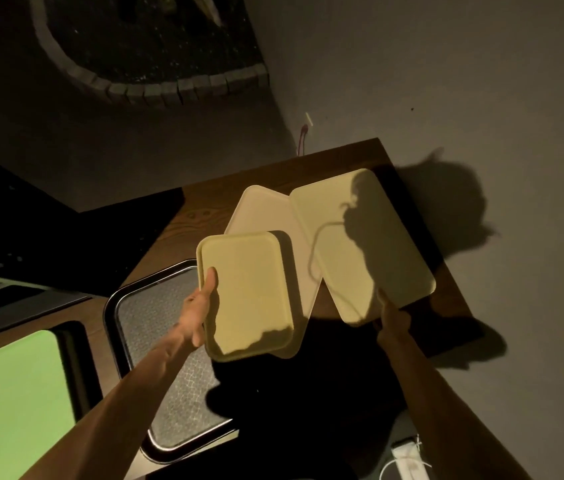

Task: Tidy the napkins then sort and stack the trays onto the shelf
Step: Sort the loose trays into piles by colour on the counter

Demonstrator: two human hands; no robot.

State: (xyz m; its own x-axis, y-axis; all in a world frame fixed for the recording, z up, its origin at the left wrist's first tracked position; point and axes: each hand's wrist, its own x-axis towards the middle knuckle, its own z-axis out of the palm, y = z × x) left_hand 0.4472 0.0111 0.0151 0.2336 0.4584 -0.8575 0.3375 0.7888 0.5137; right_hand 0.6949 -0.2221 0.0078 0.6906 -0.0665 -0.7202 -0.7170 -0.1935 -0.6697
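Trays [249, 292] lengthwise away, left grip [200, 306].

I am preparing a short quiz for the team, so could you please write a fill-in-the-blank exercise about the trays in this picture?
1. The left hand holds a small pale yellow ____ tray.
2. The right hand touches the large yellow tray's ____ edge.
3. The black-rimmed grey patterned tray lies to the ____ of the yellow trays.

Missing words: rectangular; near; left
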